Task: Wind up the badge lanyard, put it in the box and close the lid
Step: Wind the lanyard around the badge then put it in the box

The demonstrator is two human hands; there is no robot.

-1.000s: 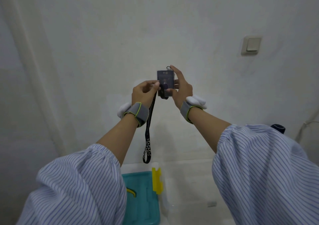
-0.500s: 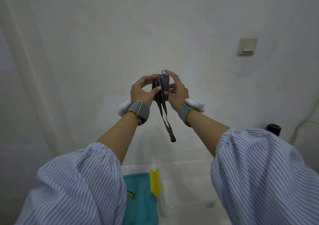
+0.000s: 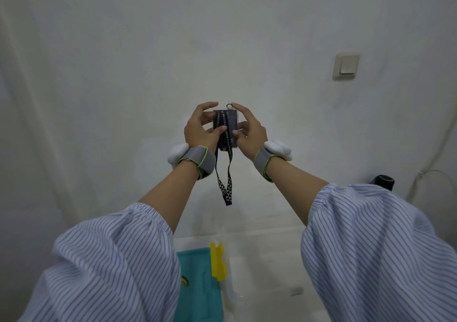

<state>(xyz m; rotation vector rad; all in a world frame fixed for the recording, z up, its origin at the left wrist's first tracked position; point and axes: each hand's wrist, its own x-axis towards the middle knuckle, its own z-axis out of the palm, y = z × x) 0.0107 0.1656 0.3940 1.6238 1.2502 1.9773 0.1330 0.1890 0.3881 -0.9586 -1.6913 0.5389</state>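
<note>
Change: since the frame half a second back, one more turn of the strap lies along the card's face, and the hanging loop now drops straight down where it swung to the right before.
Lanyard [image 3: 225, 173]: dark strap with pale lettering, wound lengthwise over the badge; its free loop hangs below the card between the two wrists, the patterned end lowest.
Badge [image 3: 231, 126]: dark card held upright in front of the wall, a small metal ring [image 3: 229, 105] at its top edge.
Left hand [image 3: 200, 130]: fingers curled round the card's left edge, thumb pressing the strap against the card face.
Right hand [image 3: 249, 130]: fingers curled round the right edge, index finger up beside the ring, thumb on the card face.
Wrists: each wears a grey band with a yellow-green rim [image 3: 199, 159] and a white pad on its outer side.
Sleeves [image 3: 116, 267]: blue-and-white striped, pushed up to the elbows.
Box [image 3: 259, 272]: clear, open, on the white desk [image 3: 272, 232] near the bottom edge, well below the hands.
Lid [image 3: 197, 284]: teal, just left of the box, with a yellow latch [image 3: 217, 262] on its right side.
Wall: white, with a light switch [image 3: 346, 66] at upper right; a dark round object [image 3: 383, 182] and a pale cable [image 3: 425, 173] at far right.
</note>
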